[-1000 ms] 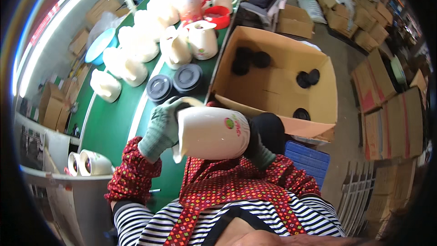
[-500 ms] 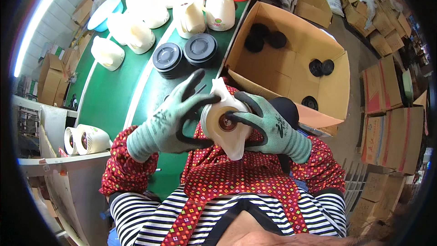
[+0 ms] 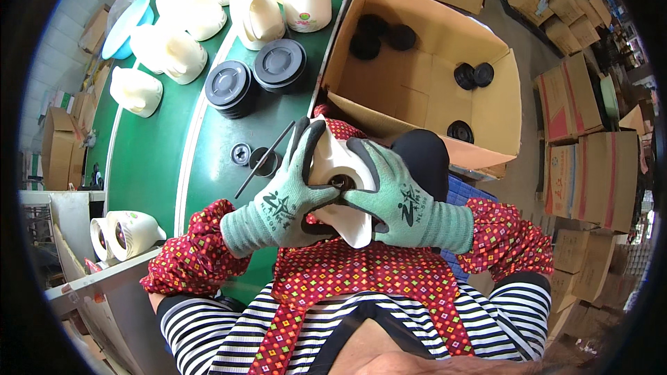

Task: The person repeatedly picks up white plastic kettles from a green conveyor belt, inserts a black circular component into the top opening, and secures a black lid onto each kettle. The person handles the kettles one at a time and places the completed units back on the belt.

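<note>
Jug (image 3: 356, 226), white, before a red patterned apron (image 3: 368, 278): left hand (image 3: 297, 191) and right hand (image 3: 397, 194) part-closed around its sides, thumbs at the opening. Beyond: black lids (image 3: 280, 62), two stacks, on green table (image 3: 163, 160); cardboard box (image 3: 431, 83), right, black discs (image 3: 460, 131) inside.

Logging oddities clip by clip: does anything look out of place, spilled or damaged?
Only mildly odd: black discs lie scattered in the open carton, whereas similar discs on the green table sit neatly stacked. I see no spill or damage.
</note>
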Demonstrator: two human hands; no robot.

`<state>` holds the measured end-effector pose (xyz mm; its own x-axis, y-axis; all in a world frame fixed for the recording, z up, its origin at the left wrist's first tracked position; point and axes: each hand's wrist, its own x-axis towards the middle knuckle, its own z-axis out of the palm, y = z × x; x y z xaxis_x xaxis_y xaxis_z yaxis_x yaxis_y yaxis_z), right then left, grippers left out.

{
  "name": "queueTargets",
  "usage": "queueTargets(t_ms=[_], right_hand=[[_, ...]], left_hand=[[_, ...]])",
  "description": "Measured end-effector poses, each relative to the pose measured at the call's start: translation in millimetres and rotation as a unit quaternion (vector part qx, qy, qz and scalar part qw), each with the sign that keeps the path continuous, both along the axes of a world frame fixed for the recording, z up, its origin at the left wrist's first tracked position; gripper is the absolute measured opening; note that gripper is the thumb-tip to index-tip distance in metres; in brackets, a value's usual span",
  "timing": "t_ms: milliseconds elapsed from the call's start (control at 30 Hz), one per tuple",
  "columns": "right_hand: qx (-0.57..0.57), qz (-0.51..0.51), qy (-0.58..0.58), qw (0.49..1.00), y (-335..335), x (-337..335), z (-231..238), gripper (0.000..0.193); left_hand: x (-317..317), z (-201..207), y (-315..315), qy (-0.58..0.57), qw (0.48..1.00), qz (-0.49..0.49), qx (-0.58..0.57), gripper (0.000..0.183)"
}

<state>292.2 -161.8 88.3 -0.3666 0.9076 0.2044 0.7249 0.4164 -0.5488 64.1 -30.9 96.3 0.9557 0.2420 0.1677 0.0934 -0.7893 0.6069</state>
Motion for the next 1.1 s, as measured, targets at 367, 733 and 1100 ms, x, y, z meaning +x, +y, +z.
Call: queueTargets(t_ms=[367, 733, 1100], right_hand=[[0.001, 0.012, 0.087, 0.996, 9.0, 13.4, -1.2, 0.069], [-0.316, -0.196, 0.589, 0.717, -21.7, 33.1, -130.0, 0.067], [-0.020, -0.391, 0.484, 0.783, 0.9, 107.9, -73.1, 0.025]], left_hand=[[1.9, -3.9, 2.5, -0.041, 0.998, 0.037, -0.014, 0.078], [-4.2, -6.3, -2.6, -0.133, 0.983, 0.123, 0.040, 0.066], [-64.1, -110.1, -29.0, -0.058, 0.953, 0.255, -0.153, 0.112]])
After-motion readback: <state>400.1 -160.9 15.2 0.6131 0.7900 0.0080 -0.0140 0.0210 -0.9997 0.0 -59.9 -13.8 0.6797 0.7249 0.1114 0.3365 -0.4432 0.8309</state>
